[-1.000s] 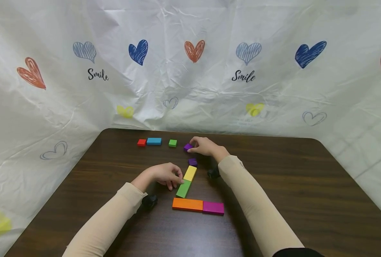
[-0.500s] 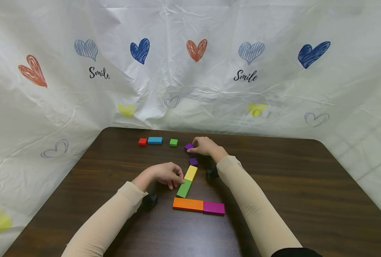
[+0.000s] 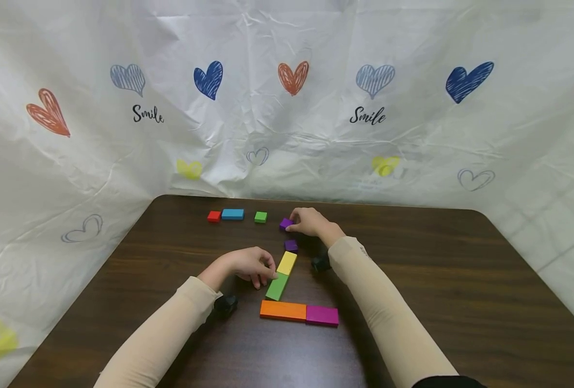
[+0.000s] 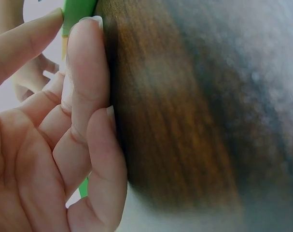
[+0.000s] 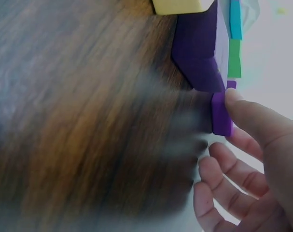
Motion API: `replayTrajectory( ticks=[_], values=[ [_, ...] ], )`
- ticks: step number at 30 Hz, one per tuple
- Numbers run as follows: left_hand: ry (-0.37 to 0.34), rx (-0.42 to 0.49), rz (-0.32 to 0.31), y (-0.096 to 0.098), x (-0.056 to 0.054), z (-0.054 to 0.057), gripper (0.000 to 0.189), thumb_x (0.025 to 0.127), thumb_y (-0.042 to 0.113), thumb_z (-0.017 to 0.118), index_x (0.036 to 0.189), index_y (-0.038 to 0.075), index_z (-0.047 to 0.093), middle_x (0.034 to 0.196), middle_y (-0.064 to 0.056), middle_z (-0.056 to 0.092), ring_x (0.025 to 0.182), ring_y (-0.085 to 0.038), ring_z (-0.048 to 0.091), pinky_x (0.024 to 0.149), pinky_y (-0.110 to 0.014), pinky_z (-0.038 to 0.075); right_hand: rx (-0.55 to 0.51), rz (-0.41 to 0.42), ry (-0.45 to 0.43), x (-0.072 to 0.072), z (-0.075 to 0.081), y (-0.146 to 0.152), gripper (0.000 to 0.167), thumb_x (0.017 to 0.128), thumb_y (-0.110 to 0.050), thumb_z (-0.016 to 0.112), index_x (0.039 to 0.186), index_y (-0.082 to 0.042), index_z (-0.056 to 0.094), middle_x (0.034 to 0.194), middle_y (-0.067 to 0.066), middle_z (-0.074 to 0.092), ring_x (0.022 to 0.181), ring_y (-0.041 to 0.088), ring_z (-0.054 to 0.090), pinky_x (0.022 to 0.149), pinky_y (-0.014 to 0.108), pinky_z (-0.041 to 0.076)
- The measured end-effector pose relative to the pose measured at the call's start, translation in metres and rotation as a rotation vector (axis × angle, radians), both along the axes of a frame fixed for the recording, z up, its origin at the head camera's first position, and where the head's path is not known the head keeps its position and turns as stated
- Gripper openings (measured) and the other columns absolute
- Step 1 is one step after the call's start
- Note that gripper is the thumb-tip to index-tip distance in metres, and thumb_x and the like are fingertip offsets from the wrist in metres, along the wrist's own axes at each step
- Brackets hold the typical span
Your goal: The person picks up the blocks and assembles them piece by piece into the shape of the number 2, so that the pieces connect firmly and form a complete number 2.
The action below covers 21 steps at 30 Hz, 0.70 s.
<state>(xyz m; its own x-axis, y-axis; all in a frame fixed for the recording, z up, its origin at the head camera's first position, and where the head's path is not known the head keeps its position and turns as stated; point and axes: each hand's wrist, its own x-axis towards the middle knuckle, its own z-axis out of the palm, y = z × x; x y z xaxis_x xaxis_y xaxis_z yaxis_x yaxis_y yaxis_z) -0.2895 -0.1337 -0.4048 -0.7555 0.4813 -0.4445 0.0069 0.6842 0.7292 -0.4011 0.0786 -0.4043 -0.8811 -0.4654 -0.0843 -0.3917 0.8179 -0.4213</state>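
Note:
My right hand is at the far part of the table, pinching a small bright purple block between thumb and index finger. In the right wrist view the thumb lies on the near side of that purple block, and the other fingers curl loosely below. A darker purple block stands nearer, touching the end of a yellow block. The yellow one joins a green block in a slanted line. My left hand rests beside this line, loosely bent, a fingertip at the green block's left edge.
An orange block and a magenta block lie end to end at the near end of the line. Toward the back edge are a red block, a blue block and a small green block. A white printed sheet hangs behind.
The right hand and the bright purple block have shifted very slightly to the right, and the block has turned a little. The left hand has stayed in place beside the green block.

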Motion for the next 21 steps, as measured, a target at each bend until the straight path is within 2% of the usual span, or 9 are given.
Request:
replayTrajectory(
  ticks=[10,16,21],
  values=[
    [0.001,0.004,0.000,0.000,0.001,-0.001,0.016,0.098,0.025,0.071,0.097,0.010,0.068,0.075,-0.004,0.066,0.058,-0.012,0.063,0.053,-0.022,0.041,-0.061,0.074,0.001,0.002,-0.002,0.011,0.037,0.100,-0.022,0.070,0.128,0.001,0.065,0.110,0.012,0.069,0.100,0.025,0.064,0.091,0.039,0.051],
    [0.001,-0.001,0.001,0.000,0.002,0.000,0.016,0.098,0.026,0.071,0.097,0.011,0.068,0.075,-0.004,0.066,0.058,-0.012,0.063,0.053,-0.022,0.041,-0.079,0.143,0.003,0.004,-0.005,0.016,0.034,0.100,-0.017,0.069,0.130,-0.001,0.067,0.107,0.009,0.069,0.099,0.023,0.062,0.091,0.039,0.050],
    [-0.003,0.006,0.004,0.000,0.002,0.000,0.015,0.098,0.025,0.071,0.097,0.010,0.067,0.075,-0.004,0.066,0.059,-0.012,0.063,0.053,-0.022,0.041,-0.094,0.169,-0.009,0.006,-0.006,0.017,0.034,0.101,-0.016,0.068,0.132,-0.003,0.066,0.106,0.006,0.069,0.097,0.020,0.062,0.090,0.038,0.050]
  ],
)
